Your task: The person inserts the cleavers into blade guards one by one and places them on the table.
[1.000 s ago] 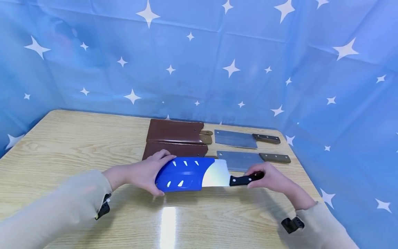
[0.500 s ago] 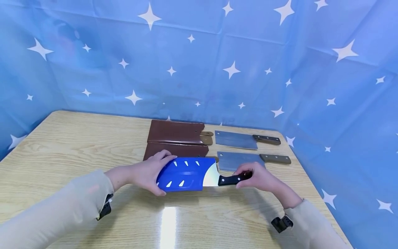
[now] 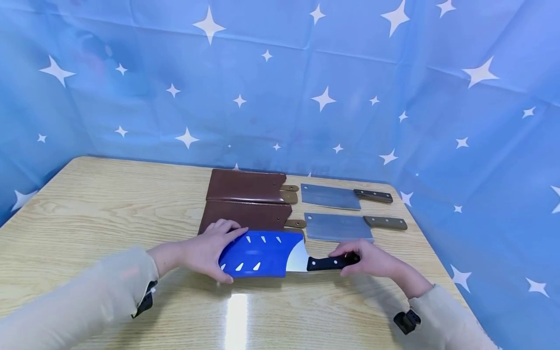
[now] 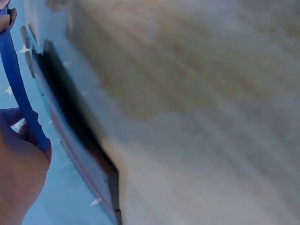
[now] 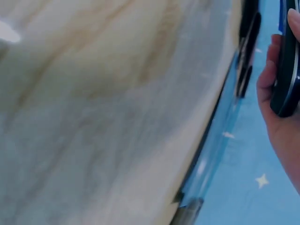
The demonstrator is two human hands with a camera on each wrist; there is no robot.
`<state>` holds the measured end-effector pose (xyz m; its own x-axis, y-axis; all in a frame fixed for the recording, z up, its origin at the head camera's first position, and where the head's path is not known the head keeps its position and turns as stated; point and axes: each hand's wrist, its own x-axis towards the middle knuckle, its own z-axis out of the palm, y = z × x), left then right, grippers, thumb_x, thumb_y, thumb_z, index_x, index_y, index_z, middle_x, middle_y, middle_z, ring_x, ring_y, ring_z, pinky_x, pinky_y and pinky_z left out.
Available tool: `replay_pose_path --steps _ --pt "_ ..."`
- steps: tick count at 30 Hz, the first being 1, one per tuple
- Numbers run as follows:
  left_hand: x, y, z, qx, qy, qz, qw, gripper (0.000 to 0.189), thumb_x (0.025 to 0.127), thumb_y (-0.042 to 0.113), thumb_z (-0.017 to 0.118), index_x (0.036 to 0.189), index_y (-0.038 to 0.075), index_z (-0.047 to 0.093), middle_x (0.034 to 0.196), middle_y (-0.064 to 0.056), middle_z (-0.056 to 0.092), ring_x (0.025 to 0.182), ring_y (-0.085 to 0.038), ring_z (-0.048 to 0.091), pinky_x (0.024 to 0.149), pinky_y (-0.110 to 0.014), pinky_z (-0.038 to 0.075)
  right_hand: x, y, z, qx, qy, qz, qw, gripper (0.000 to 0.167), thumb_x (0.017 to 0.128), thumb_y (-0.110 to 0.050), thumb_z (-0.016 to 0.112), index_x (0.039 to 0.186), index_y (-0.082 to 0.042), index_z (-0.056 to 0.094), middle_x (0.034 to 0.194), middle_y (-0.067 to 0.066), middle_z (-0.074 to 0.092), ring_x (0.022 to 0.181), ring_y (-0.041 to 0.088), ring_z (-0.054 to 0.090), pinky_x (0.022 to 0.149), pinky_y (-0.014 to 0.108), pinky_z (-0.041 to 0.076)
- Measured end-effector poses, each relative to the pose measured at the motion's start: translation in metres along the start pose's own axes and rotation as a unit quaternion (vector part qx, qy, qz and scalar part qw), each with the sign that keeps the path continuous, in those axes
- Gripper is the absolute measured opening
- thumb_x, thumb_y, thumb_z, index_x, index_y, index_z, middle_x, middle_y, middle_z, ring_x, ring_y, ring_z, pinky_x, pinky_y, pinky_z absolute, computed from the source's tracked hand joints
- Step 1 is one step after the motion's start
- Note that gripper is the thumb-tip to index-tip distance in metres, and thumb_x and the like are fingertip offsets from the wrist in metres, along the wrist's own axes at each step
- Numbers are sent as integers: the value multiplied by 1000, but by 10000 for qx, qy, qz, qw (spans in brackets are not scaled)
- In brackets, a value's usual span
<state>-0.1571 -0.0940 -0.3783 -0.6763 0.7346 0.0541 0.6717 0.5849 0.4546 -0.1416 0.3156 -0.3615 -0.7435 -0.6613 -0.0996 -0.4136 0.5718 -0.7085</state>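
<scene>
My left hand (image 3: pixel 207 249) grips the closed end of a blue blade sheath (image 3: pixel 265 253) with white slots, thumb along the near edge and fingers over the far edge. Most of a cleaver's blade is inside the sheath; only a bright strip of the cleaver (image 3: pixel 298 257) shows beside its black handle (image 3: pixel 325 263). That handle's end is held in my right hand (image 3: pixel 372 262). Sheath and cleaver are above the table, as a gap shows in the left wrist view, where the sheath (image 4: pixel 18 84) appears edge-on. In the right wrist view, fingers curl round the handle (image 5: pixel 287 77).
Two brown leather sheaths (image 3: pixel 247 185) with tan straps lie behind the blue one. To their right lie two bare cleavers (image 3: pixel 331 196), handles pointing right. A blue star-patterned curtain (image 3: pixel 280 73) hangs behind the wooden table (image 3: pixel 109 204).
My right hand has pushed the cleaver leftward, so less blade shows outside the blue sheath. Since half a second ago, both hands have come slightly nearer and lower with sheath and cleaver.
</scene>
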Motion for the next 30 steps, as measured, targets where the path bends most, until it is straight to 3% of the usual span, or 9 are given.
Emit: replay_pose_path --steps 7,14,21,25,30 --pt "-5 -3 14 -200 -261 -60 9994 107 60 53 79 143 3 35 135 -9 39 123 -24 34 99 -51 32 -5 10 3 138 -132 131 9997 30 81 -15 71 108 -3 67 106 11 64 96 0 57 83 23 48" --pt "-5 -4 22 -25 -375 5 9993 107 59 52 79 144 3 34 137 -9 36 125 -24 33 104 -54 29 -4 14 7 -67 -256 181 9995 30 78 -21 75 104 -8 69 102 6 66 92 0 56 76 23 47" --pt "-9 -3 24 100 -498 9 9987 105 61 50 79 144 4 35 137 -9 36 126 -24 33 103 -50 31 -3 14 11 207 -464 136 9986 30 77 -17 76 103 -4 68 99 12 67 86 2 57 71 24 47" --pt "-11 -5 20 228 -395 126 9989 103 62 57 77 144 8 36 137 -8 37 126 -24 32 101 -49 31 -3 11 10 87 -480 174 9987 27 78 -18 75 101 -7 69 99 10 66 87 4 57 72 25 47" --pt "-10 -10 3 102 62 184 9998 98 62 54 79 141 10 41 133 -9 44 123 -27 38 98 -51 33 -3 8 3 -148 -389 315 9986 23 81 -20 72 102 -11 68 100 7 65 87 9 59 73 27 48"
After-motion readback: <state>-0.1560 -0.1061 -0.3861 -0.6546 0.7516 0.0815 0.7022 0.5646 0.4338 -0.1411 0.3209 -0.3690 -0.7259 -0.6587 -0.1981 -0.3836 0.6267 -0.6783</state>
